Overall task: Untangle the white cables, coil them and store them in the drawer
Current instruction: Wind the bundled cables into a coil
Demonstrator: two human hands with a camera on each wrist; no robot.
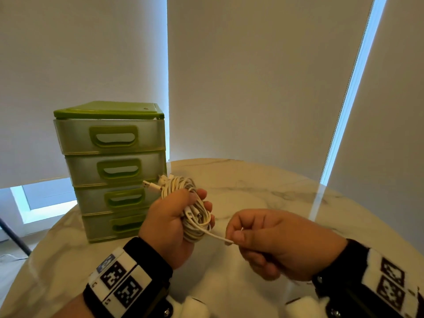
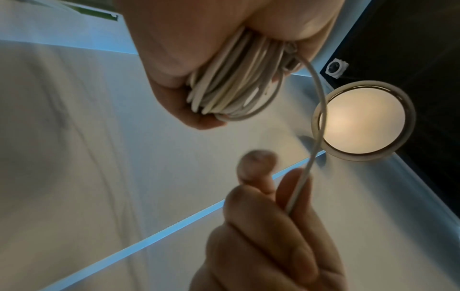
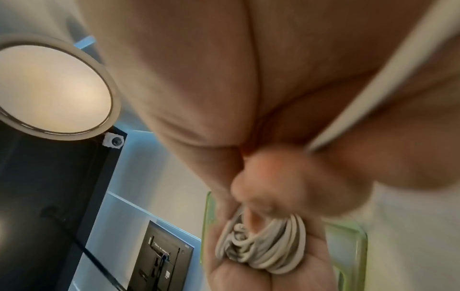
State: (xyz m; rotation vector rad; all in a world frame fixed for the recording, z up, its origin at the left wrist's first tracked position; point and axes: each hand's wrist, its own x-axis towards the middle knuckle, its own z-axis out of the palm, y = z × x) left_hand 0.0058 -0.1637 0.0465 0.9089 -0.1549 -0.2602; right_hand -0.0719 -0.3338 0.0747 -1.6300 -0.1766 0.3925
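A round marble table [image 1: 263, 187] carries a green drawer unit [image 1: 110, 166] at its left edge, all four drawers closed. Just right of the unit's lower drawers, above the tabletop, the left hand [image 1: 169, 221] is wrapped tight around a bundle of white cables [image 1: 195, 210]. Further right of the unit, the right hand [image 1: 275, 242] pinches a loose cable end [image 1: 226, 241] trailing from the bundle. To finish the coil well, I would keep that tail taut, wrap it snugly around the loops, tuck the plug under, and only then free a hand for a drawer.
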